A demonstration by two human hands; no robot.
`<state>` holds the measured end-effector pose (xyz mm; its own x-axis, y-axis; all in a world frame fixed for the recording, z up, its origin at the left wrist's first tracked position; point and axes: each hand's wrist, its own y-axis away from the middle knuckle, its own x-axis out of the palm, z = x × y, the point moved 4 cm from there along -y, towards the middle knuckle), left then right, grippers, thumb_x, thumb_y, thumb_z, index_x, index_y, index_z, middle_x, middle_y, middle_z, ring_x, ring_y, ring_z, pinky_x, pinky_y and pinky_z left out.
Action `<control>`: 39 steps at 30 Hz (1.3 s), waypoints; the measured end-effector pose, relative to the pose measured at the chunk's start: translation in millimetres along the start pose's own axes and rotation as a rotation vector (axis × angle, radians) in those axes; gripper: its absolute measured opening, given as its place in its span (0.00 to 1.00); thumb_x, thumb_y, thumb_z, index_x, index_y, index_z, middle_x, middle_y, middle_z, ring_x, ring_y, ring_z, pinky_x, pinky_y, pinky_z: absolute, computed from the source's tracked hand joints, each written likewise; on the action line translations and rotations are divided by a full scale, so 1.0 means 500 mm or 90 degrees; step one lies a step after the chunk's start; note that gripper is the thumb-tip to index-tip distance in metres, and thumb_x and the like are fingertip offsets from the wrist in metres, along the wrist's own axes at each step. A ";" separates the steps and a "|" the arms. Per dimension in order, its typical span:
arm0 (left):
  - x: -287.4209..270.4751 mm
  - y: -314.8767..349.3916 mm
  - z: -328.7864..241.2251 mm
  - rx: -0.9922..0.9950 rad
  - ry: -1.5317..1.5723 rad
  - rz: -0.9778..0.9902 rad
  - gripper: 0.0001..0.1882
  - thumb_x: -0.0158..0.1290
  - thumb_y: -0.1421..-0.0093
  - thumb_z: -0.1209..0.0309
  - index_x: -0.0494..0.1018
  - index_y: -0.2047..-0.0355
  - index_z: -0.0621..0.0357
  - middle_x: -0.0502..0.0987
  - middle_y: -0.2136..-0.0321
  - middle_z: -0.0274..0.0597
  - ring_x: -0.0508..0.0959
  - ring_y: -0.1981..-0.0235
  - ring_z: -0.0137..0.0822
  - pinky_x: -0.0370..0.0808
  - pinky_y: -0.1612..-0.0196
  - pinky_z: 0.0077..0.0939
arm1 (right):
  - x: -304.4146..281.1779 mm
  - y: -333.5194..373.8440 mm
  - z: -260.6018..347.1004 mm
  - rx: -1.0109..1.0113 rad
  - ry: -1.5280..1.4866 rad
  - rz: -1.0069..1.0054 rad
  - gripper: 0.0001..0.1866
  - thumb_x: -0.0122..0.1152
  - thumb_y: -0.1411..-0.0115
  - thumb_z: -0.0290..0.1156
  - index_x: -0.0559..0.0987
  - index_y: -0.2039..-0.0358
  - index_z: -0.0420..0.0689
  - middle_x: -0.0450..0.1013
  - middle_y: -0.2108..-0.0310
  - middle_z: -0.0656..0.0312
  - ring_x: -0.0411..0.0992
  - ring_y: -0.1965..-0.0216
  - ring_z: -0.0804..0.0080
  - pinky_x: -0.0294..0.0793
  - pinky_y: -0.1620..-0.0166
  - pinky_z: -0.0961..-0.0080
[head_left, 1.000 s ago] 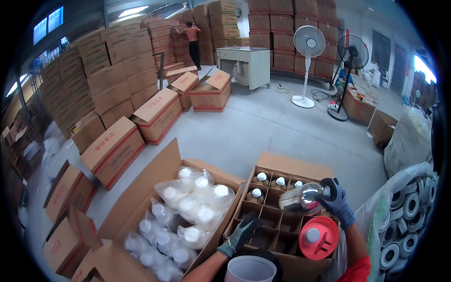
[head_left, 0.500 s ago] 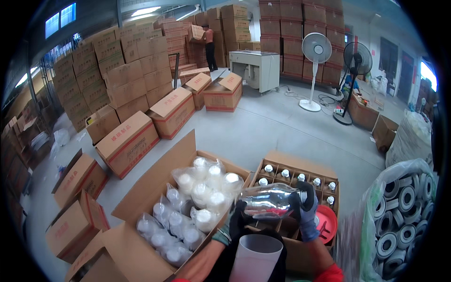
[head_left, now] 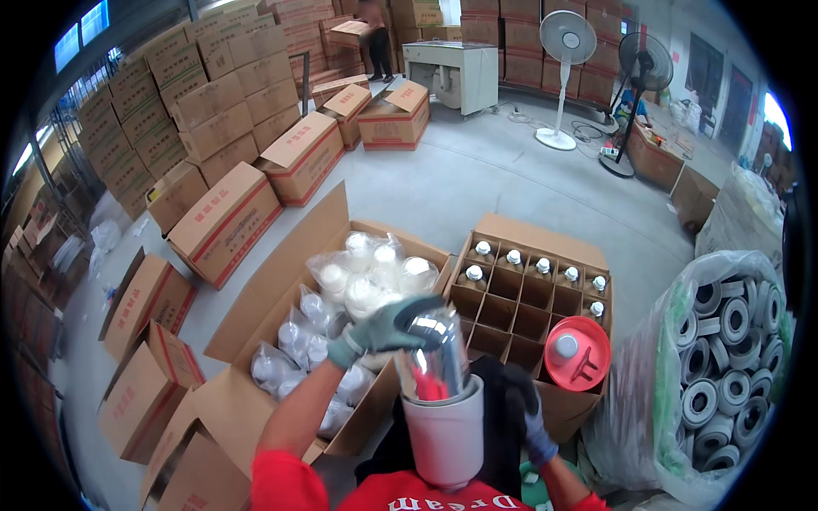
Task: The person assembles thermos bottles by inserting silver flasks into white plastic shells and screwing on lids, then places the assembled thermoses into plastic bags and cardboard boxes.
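A silvery glass flask liner (head_left: 441,342) stands upright with its lower end inside a white plastic cylinder-shaped casing (head_left: 443,439) in front of my body. My left hand (head_left: 385,330), in a dark-palmed grey-green glove, is wrapped over the upper part of the liner. To the right of the casing is my right hand (head_left: 526,409), gloved and low; its fingers are dark and smeared. On the near right corner of the divided carton (head_left: 532,319) rests a red round dish (head_left: 588,375), with a white cap (head_left: 565,345) and a dark red forked piece in it.
Bagged white-topped pieces (head_left: 362,281) fill an open carton (head_left: 281,247) at left. Several white-capped bottles (head_left: 543,267) stand in the divided carton. A plastic sack of grey rings (head_left: 724,383) is at right. Cartons (head_left: 223,223), fans (head_left: 567,43) and a person (head_left: 375,38) stand farther off.
The glass liner has gone from lying sideways between both hands to upright in the casing. My right hand has let go of it and moved down. The view has tilted downward.
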<state>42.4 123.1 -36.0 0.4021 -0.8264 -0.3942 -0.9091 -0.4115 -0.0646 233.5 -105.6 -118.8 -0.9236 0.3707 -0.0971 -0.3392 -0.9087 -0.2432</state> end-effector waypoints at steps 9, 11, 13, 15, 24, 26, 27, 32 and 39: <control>0.214 0.329 0.313 -0.159 0.194 -0.249 0.29 0.57 0.43 0.72 0.64 0.42 0.59 0.67 0.42 0.44 0.67 0.42 0.35 0.64 0.39 0.31 | 0.041 0.158 0.016 -0.099 0.066 0.215 0.37 0.67 0.49 0.43 0.66 0.42 0.40 0.64 0.43 0.48 0.61 0.40 0.51 0.57 0.37 0.59; 0.273 0.400 0.351 -0.190 0.159 -0.252 0.26 0.58 0.44 0.71 0.68 0.44 0.57 0.68 0.42 0.44 0.67 0.42 0.36 0.63 0.39 0.32 | 0.074 0.089 0.059 -0.213 0.038 0.266 0.41 0.70 0.52 0.44 0.65 0.41 0.40 0.63 0.43 0.48 0.61 0.40 0.50 0.56 0.37 0.58; 0.304 0.439 0.377 -0.135 -0.083 -0.167 0.29 0.59 0.46 0.66 0.67 0.43 0.53 0.68 0.42 0.42 0.67 0.41 0.38 0.61 0.38 0.35 | 0.102 0.026 0.103 -0.278 0.018 0.319 0.45 0.73 0.54 0.44 0.63 0.40 0.40 0.63 0.42 0.47 0.60 0.39 0.49 0.55 0.37 0.58; 0.282 0.390 0.337 -0.065 -0.261 -0.107 0.31 0.61 0.47 0.63 0.67 0.43 0.52 0.68 0.42 0.42 0.66 0.41 0.40 0.60 0.37 0.35 | 0.118 -0.024 0.132 -0.263 0.014 0.369 0.47 0.75 0.56 0.44 0.63 0.39 0.41 0.63 0.42 0.48 0.60 0.39 0.49 0.56 0.37 0.59; 0.256 0.259 0.209 -0.093 -0.076 -0.310 0.29 0.61 0.47 0.62 0.68 0.45 0.54 0.69 0.45 0.45 0.68 0.44 0.42 0.63 0.40 0.35 | 0.118 -0.094 0.228 -0.273 -0.031 0.448 0.47 0.75 0.56 0.41 0.63 0.39 0.40 0.66 0.43 0.53 0.65 0.43 0.59 0.63 0.41 0.65; 0.263 0.229 0.214 -0.089 -0.061 -0.319 0.29 0.60 0.47 0.62 0.69 0.46 0.54 0.70 0.46 0.46 0.68 0.44 0.42 0.64 0.41 0.35 | 0.110 -0.108 0.233 -0.251 -0.050 0.442 0.47 0.75 0.56 0.42 0.63 0.39 0.40 0.66 0.44 0.54 0.66 0.44 0.60 0.64 0.42 0.66; 0.273 0.217 0.219 -0.091 -0.050 -0.320 0.28 0.60 0.47 0.62 0.69 0.46 0.54 0.70 0.46 0.46 0.68 0.45 0.42 0.64 0.41 0.35 | 0.103 -0.112 0.241 -0.255 -0.027 0.414 0.47 0.76 0.57 0.42 0.64 0.39 0.40 0.66 0.45 0.54 0.66 0.45 0.60 0.64 0.43 0.66; 0.298 0.147 0.240 -0.084 -0.038 -0.310 0.27 0.60 0.47 0.61 0.70 0.48 0.55 0.71 0.48 0.47 0.70 0.46 0.44 0.65 0.42 0.36 | 0.052 -0.150 0.310 -0.283 0.114 0.254 0.48 0.77 0.60 0.43 0.66 0.39 0.41 0.68 0.52 0.55 0.67 0.52 0.59 0.65 0.46 0.66; 0.306 0.077 0.262 -0.090 -0.025 -0.287 0.25 0.59 0.46 0.61 0.71 0.50 0.56 0.72 0.51 0.49 0.71 0.49 0.45 0.66 0.44 0.37 | 0.030 -0.186 0.330 -0.314 0.237 0.047 0.40 0.77 0.62 0.43 0.71 0.49 0.40 0.70 0.55 0.54 0.67 0.52 0.57 0.66 0.48 0.64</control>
<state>54.7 31.2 -219.0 0.7461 -0.5398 -0.3897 -0.6203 -0.7762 -0.1125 221.8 -47.3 61.6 -0.7876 0.4327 -0.4387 -0.0718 -0.7716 -0.6321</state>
